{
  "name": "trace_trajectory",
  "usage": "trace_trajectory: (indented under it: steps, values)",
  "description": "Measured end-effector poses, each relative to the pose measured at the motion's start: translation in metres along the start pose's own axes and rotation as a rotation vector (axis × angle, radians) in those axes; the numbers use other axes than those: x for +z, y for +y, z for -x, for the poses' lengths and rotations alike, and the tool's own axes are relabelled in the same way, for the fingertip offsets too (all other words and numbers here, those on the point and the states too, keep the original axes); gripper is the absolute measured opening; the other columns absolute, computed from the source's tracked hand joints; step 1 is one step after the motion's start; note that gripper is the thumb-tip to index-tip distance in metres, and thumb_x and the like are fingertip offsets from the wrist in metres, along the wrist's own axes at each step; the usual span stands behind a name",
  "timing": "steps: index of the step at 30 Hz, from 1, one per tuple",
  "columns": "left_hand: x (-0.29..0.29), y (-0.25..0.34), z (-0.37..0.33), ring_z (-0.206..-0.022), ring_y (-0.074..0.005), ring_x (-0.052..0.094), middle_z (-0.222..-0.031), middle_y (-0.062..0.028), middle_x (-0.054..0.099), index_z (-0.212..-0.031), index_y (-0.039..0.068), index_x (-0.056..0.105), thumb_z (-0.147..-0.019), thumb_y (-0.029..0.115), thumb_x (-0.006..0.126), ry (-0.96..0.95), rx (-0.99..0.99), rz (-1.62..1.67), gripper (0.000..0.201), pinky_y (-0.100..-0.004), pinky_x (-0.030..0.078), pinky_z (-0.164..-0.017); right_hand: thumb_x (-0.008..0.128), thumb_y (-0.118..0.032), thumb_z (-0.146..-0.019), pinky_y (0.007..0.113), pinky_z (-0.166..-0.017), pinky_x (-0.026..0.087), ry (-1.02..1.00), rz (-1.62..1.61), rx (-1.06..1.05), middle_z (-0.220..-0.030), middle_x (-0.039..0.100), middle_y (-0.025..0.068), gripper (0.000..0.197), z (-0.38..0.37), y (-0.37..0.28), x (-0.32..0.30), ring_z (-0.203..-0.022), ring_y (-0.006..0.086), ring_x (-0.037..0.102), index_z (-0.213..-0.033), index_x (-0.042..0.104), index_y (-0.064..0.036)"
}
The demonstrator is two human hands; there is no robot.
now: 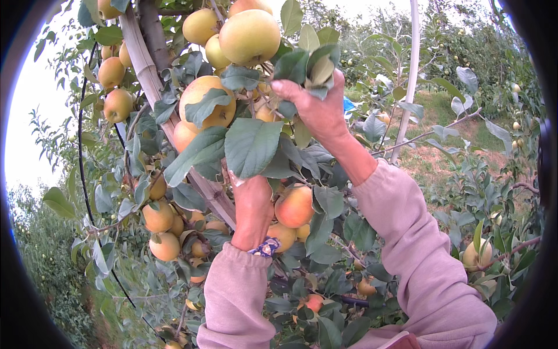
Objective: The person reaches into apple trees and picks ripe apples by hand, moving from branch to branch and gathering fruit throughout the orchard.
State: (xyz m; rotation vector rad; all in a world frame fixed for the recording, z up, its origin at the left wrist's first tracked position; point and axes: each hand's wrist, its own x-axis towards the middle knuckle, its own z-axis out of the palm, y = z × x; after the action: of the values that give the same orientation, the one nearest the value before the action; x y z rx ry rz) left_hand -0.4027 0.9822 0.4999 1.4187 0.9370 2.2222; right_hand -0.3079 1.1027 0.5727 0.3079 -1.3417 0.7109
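Both my arms, in pink sleeves, reach up into an apple tree. My right hand [317, 107] is raised high, its fingers closed on a cluster of dark green leaves [311, 67] just below a big yellow-green apple [250, 36]. My left hand [251, 200] goes up behind a large leaf [251, 145], which hides its fingers. It is between an orange-yellow apple [206, 102] above and a red-blushed apple [294, 206] at its right.
A thick slanted trunk or stake [145, 64] runs through the fruit cluster. Several more yellow apples [160, 218] hang lower left. A thin black line [81, 163] hangs at the left. A white pole [410, 75] stands behind, with grass and more trees beyond.
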Motion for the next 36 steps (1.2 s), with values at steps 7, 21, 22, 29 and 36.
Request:
trace_trajectory:
  steps: [7,21,22,29,36]
  values:
    - [0.011,0.007,0.001,-0.077,-0.0151,0.062,-0.100,-0.0081,0.063,-0.115,0.004,0.058,-0.089,0.009,0.063,0.025,-0.061,0.040,0.027,-0.0259,0.051,-0.054,0.079,-0.009,-0.077,0.026,-0.061,0.048,-0.246,0.252,-0.098,-0.075,0.067,0.0021,0.021,0.026,-0.004,-0.026,-0.067,0.0080,0.059,-0.092,0.068,-0.0014]
    - [0.000,0.000,-0.002,-0.075,-0.0125,0.060,-0.099,-0.0050,0.062,-0.114,0.006,0.058,-0.092,0.012,0.060,-0.002,-0.024,-0.024,0.023,-0.0251,0.049,-0.054,0.077,-0.004,-0.069,0.032,-0.061,0.048,-0.197,0.290,-0.044,-0.069,0.063,0.0118,0.019,0.010,-0.015,-0.013,-0.062,0.0249,0.061,-0.086,0.069,-0.0039]
    - [0.003,-0.001,-0.003,-0.075,-0.0128,0.060,-0.099,-0.0051,0.063,-0.114,0.006,0.058,-0.092,0.012,0.060,0.002,-0.038,-0.042,0.023,-0.0251,0.049,-0.055,0.078,-0.005,-0.070,0.030,-0.059,0.048,-0.237,0.332,-0.059,-0.068,0.064,0.0089,0.016,0.016,-0.020,-0.018,-0.060,0.0186,0.060,-0.084,0.070,-0.0029]
    - [0.001,-0.012,-0.001,-0.076,-0.0137,0.063,-0.098,-0.0062,0.065,-0.119,0.005,0.056,-0.099,0.018,0.051,0.038,0.007,-0.094,0.024,-0.0263,0.050,-0.054,0.069,-0.011,-0.065,0.045,-0.068,0.051,-0.395,0.540,-0.461,-0.095,0.067,0.0121,0.024,-0.004,-0.033,0.002,-0.082,0.0349,0.065,-0.088,0.062,-0.0091]
    - [0.005,-0.011,-0.005,-0.076,-0.0117,0.063,-0.097,-0.0054,0.065,-0.115,0.004,0.059,-0.096,0.013,0.059,0.066,0.054,-0.010,0.021,-0.0250,0.049,-0.054,0.072,-0.003,-0.067,0.039,-0.066,0.047,-0.407,0.297,-0.203,-0.083,0.064,0.0100,0.019,0.005,-0.029,-0.002,-0.078,0.0322,0.061,-0.085,0.065,-0.0072]
